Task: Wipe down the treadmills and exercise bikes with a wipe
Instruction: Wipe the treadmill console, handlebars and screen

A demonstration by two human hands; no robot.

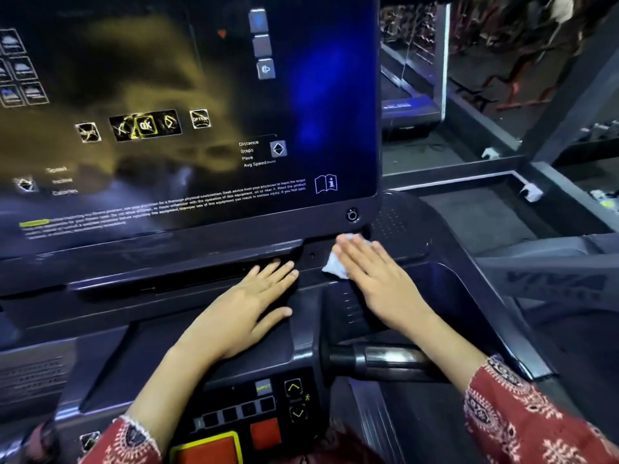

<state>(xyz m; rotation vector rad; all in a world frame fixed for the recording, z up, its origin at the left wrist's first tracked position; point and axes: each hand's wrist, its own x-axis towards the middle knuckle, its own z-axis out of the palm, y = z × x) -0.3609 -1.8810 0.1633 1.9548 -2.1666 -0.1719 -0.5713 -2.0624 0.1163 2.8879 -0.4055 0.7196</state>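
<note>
The treadmill's dark console point(187, 105) fills the upper left, with printed buttons and warning text on its glossy panel. Below it runs a black ledge point(201, 272). My right hand point(371, 276) lies flat with straight fingers on a white wipe point(335, 266), pressing it against the ledge just under the console's lower right corner. Most of the wipe is hidden under my fingers. My left hand point(248, 306) rests flat on the ledge to the left of the wipe, fingers spread, holding nothing.
A control pad point(254, 413) with red and yellow buttons and arrow keys sits near my body. A metal handlebar grip point(385, 358) juts right below my right wrist. Another treadmill point(415, 95) and grey frame rails point(502, 177) stand to the right.
</note>
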